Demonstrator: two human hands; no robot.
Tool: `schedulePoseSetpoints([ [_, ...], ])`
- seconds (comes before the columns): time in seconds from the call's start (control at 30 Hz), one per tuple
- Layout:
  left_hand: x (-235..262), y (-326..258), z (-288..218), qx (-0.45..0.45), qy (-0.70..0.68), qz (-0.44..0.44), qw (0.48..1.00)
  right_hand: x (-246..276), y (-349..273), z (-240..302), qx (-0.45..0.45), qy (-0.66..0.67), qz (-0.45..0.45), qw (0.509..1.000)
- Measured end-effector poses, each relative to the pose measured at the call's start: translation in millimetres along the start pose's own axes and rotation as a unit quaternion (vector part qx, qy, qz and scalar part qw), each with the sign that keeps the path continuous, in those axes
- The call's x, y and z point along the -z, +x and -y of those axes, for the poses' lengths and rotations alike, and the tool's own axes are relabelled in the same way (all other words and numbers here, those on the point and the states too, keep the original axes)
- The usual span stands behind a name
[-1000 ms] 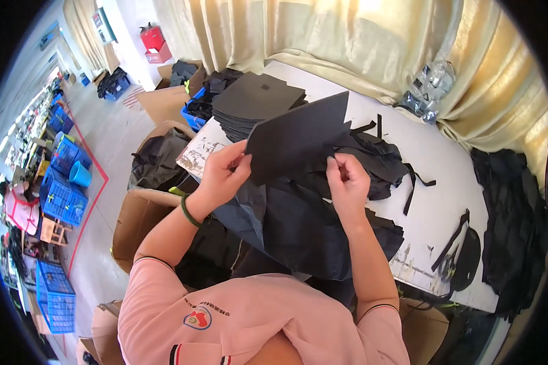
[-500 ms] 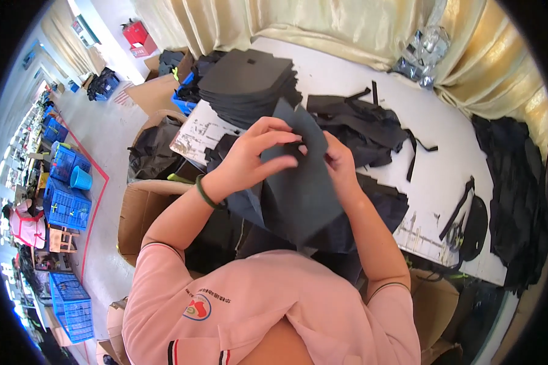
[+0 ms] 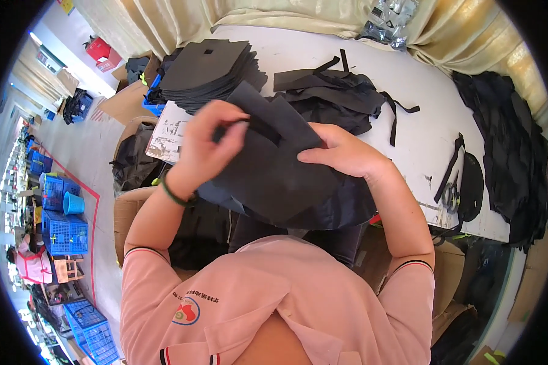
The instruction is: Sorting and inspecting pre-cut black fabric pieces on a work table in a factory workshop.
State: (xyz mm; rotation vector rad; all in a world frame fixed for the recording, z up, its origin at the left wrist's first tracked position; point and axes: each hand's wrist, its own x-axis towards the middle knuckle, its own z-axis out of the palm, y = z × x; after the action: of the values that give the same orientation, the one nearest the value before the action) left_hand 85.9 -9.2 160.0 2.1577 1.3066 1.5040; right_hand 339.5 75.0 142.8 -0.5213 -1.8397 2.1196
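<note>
A stiff black panel (image 3: 274,176) with a notched top edge is held up in front of me, tilted. My right hand (image 3: 344,149) grips its right edge, thumb on the near face and the other fingers mostly hidden behind. From a slot in the panel comes a short black strap (image 3: 264,129). My left hand (image 3: 216,137), a little blurred, pinches the strap's free end and stands off the panel. Beneath the panel, black fabric (image 3: 353,204) is spread above my lap.
On the white table (image 3: 420,91) sit a stack of black panels (image 3: 207,70), a heap of black strapped fabric pieces (image 3: 335,100) and scissors (image 3: 450,198) beside a black pouch (image 3: 470,188). More black fabric (image 3: 505,158) hangs over the right end. Cardboard boxes (image 3: 131,213) stand at the left.
The panel has flattened out and turned its slotted face toward me. My left hand has drawn away leftward with the strap, and my right hand has shifted its hold on the edge.
</note>
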Motion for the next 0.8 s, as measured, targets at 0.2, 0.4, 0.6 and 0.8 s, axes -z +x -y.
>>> schedulePoseSetpoints([
  [0.2,79.0,-28.3,31.1,0.246,-0.251,-0.156,0.923,46.4,-16.4,-46.8,-0.074,-0.164,-0.102,0.978],
  [0.4,176.8,-102.7,123.0,0.329,-0.293,-0.25,0.862,70.5,-49.6,-84.8,-0.117,-0.345,-0.165,0.917],
  [0.6,52.9,-32.1,81.4,0.196,0.143,0.081,0.967,45.1,-57.1,-65.4,-0.106,-0.451,-0.189,0.866],
  [0.8,-93.2,30.8,63.2,0.102,-0.131,0.423,0.891,12.8,-54.2,-36.4,-0.028,-0.506,-0.193,0.84],
])
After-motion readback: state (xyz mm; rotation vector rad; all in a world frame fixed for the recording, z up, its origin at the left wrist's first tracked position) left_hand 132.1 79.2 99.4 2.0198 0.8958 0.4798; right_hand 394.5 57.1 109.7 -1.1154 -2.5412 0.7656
